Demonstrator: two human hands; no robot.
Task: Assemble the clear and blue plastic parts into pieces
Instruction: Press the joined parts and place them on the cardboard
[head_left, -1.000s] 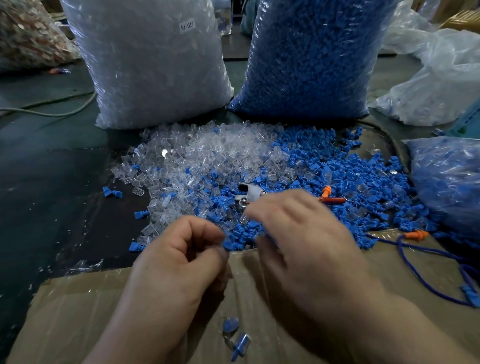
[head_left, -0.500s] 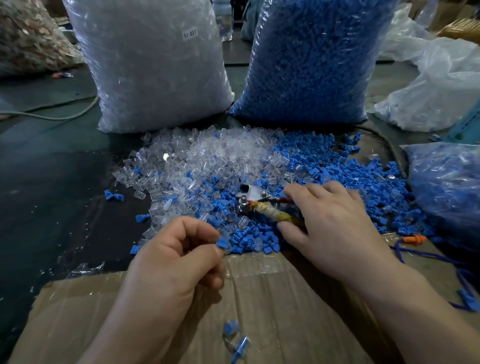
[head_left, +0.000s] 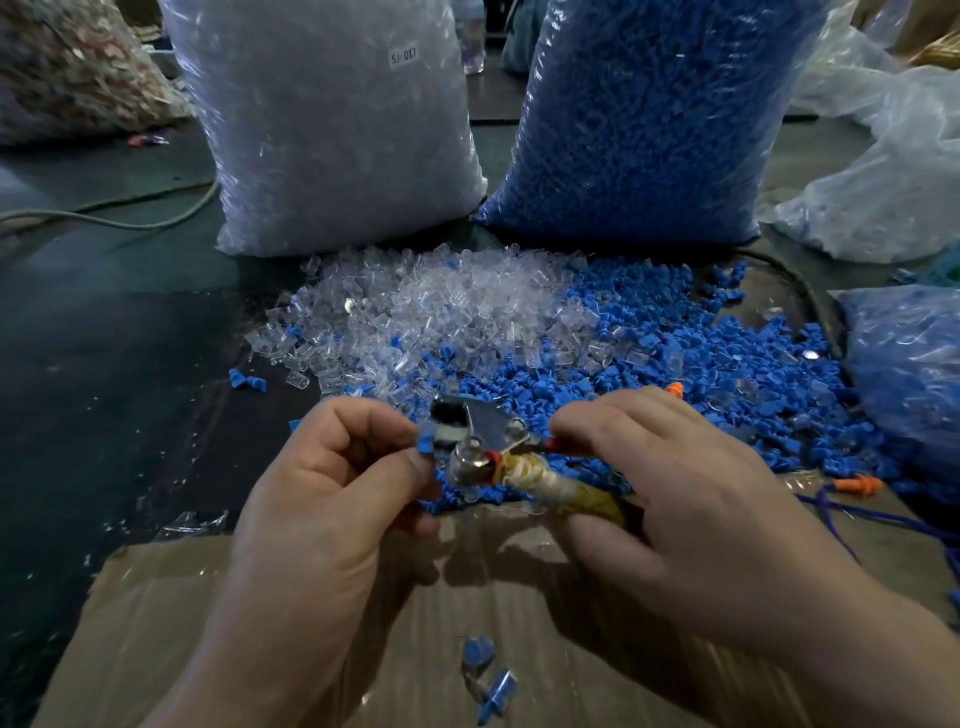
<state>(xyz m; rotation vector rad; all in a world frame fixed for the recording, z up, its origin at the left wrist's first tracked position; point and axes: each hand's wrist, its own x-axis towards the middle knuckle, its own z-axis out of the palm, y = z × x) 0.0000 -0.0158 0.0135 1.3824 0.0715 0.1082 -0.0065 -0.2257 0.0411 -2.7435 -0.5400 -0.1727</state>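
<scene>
Dim, dark-green work surface (head_left: 119, 374)

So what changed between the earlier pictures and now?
The right hand took hold of the metal tool on the pile and brought it to the blue part that the left hand pinches. The left hand's grip and the two pieces on the cardboard stayed.

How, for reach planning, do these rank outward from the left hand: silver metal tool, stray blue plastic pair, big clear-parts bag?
1. Silver metal tool, right beside the left hand.
2. Stray blue plastic pair, leftward on dark mat.
3. Big clear-parts bag, far back, upright.
</scene>
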